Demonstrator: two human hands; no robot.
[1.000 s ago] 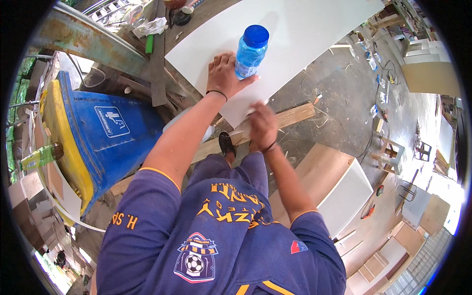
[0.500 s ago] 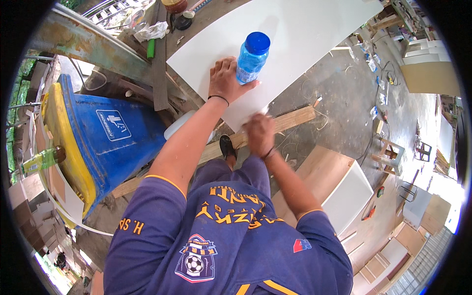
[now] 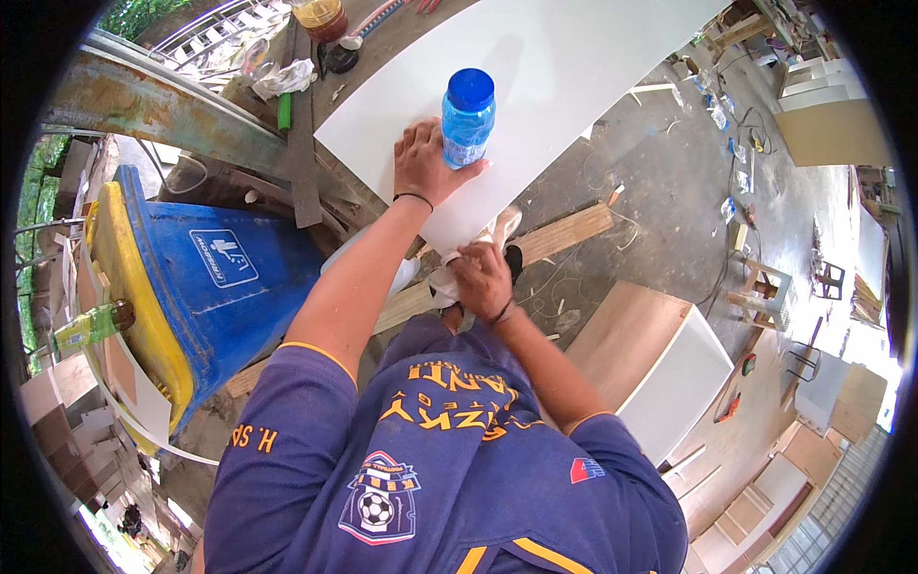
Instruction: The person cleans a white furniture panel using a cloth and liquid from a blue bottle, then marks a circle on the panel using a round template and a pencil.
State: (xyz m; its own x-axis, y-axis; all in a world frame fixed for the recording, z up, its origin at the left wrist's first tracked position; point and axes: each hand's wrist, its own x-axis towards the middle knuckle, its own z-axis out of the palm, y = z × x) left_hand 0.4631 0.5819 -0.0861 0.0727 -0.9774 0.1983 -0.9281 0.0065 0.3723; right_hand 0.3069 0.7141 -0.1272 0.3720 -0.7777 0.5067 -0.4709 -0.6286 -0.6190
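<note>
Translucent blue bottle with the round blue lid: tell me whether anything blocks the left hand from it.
Nothing visible does: the left hand rests on the flat white panel, right beside the translucent blue bottle; whether they touch is unclear.

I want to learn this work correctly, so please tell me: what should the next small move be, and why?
Probably the right hand should wipe the cloth along the near end of the white board: its fingers grip the cloth there, while the left hand rests on the board beside the blue bottle.
</note>
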